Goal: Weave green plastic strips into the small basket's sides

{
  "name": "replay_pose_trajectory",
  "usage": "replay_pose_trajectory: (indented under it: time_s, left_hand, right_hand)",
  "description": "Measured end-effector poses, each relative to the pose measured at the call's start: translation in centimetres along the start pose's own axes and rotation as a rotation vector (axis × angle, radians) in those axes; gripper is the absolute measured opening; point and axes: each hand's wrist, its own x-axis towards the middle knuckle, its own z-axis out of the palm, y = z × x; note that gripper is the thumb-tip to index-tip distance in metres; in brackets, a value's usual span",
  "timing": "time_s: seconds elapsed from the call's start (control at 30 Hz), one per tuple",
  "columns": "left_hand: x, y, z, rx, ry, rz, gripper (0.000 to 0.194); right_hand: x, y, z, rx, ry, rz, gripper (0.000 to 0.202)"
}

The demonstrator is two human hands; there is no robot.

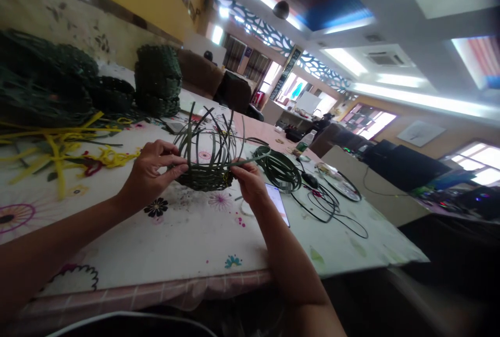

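Observation:
A partly woven dark green basket [205, 178] sits on the flowered tablecloth, its loose upright strips sticking up and crossing above the woven base. My left hand [158, 167] is at the basket's left side, thumb and fingers closed on an upright strip near the woven edge. At the right side, my right hand [248, 178] pinches a green strip against the basket; that strip runs off to the upper right. A small yellow tie [225, 176] shows on the weave beside my right fingers.
Coiled green strips [283, 170] and a phone [278, 204] lie to the right, with thin black loops beyond. Yellow strips [58, 154] are scattered at the left. Finished dark baskets [158, 79] stand at the back left. A bottle [305, 141] stands farther back.

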Motion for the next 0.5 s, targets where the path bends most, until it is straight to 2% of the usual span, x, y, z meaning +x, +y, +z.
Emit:
replay_pose_trajectory:
  time_s: [0.5]
  left_hand:
    - [-0.14, 0.31, -0.04, -0.083, -0.103, -0.163, 0.022]
  right_hand:
    - [-0.25, -0.23, 0.27, 0.014, -0.048, -0.019, 0.021]
